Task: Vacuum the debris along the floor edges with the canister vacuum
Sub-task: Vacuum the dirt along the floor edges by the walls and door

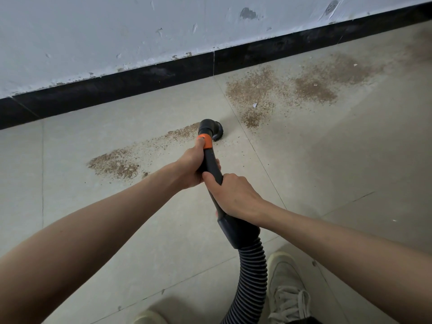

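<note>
both forearms reach forward and down, bare, converging on the vacuum wand (211,164). left hand (190,168) grips the wand's upper section, fingers wrapped round it, thumb stretched forward with its tip on the orange collar (205,141). right hand (236,195) clasps the wand lower down, just behind the left, fingers curled over it, knuckles up.

wand's long axis runs from the person toward the black baseboard (140,78), tilted down; the round brush head (214,130) at its far end sits on the tile floor (93,218), short of the baseboard, facing right. ribbed grey hose (252,277) drops from the wand's cuff to the frame's bottom edge.

wand black, matte; collar bright orange; brush ringed with short dark bristles.

brown granular debris (117,161) lies in a streak left of the brush head, touching it; larger patches (257,90) lie to the right, nearer the baseboard. pale laced shoe (287,288) beside the hose.
</note>
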